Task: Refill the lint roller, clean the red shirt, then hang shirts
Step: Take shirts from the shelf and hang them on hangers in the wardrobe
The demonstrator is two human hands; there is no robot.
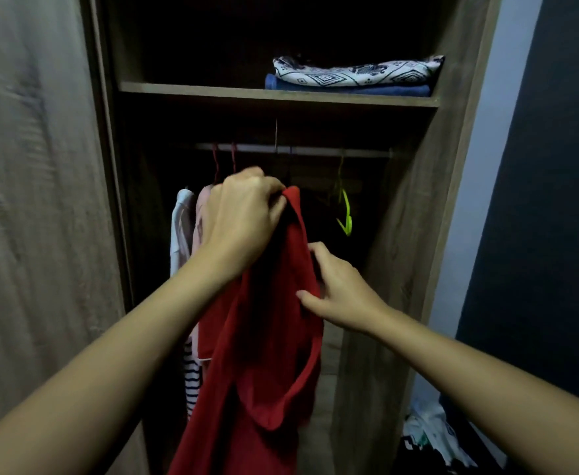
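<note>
The red shirt (264, 337) hangs in front of the open wardrobe, its neckline loop drooping low. My left hand (243, 217) grips its top edge just below the clothes rail (315, 150). My right hand (336, 289) pinches the shirt's right side, thumb and fingers closed on the fabric. Whether a hanger is inside the shirt is hidden. An empty yellow-green hanger (344, 207) hangs on the rail to the right. Left of my hand, a white garment (180, 228) and a pink one (199, 221) hang on red hangers.
A shelf (212, 92) above the rail holds a folded patterned cloth (356, 72) on a blue one (346, 89). The wardrobe door (34, 200) stands open at left. A striped garment (192, 382) hangs low. A pile of clothes (432, 437) lies at bottom right.
</note>
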